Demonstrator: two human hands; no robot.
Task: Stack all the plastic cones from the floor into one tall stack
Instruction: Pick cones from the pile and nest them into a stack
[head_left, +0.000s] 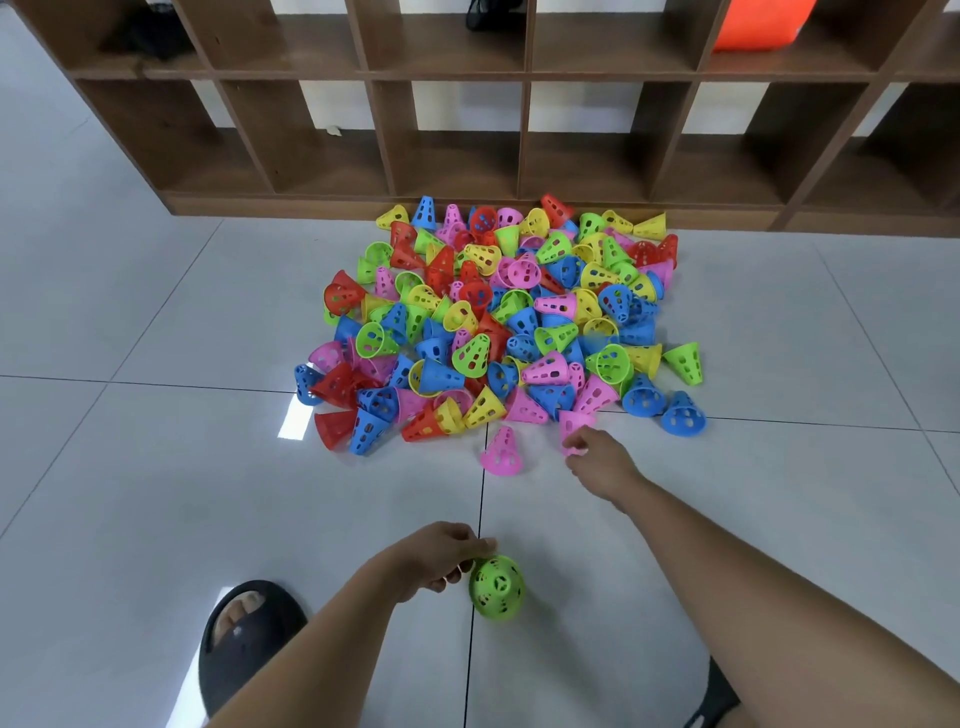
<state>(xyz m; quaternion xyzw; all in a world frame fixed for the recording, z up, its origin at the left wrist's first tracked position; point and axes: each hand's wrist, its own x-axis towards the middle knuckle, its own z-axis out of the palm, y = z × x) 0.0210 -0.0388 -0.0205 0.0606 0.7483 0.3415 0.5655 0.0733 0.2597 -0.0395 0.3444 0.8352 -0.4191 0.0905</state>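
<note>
The left hand's curled fingers grip a green cone standing upright on the grey tiled floor, close to the person. The right hand, reaching farther out, pinches a pink cone at the near edge of a large pile of coloured cones. Another pink cone stands alone just beside it, and the pile spreads back to a brown wooden shelf unit.

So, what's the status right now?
Left hand holds green cone. Right hand pinches pink cone at edge of pile. Pile lies loose before shelf.
</note>
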